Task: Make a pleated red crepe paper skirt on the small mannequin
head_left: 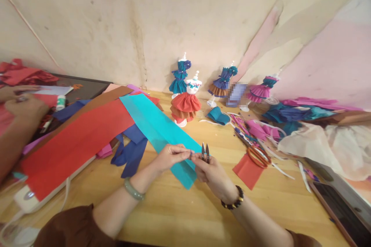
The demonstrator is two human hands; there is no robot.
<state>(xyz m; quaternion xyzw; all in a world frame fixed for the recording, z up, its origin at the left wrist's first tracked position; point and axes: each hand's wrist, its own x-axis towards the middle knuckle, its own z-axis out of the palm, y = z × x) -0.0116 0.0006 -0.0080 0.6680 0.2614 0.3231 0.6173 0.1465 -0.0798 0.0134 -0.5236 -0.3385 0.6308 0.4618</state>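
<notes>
My left hand [171, 156] is closed in a pinch over a long turquoise fabric strip [150, 123], holding something too small to make out at its fingertips. My right hand [211, 171] meets it fingertip to fingertip and grips small thread snips [205, 152], blades pointing up. Both hands hover above the wooden table [185, 208], over the strip's near end. The left wrist wears a green bangle and the right a dark bead bracelet.
Red [78, 142], brown and navy fabric strips lie to the left on a white board. Several small mannequins in dresses [185, 102] stand by the wall. Orange-handled scissors [259, 156], ribbon scraps and a fabric pile lie to the right. Another person's hands [20, 102] work at far left.
</notes>
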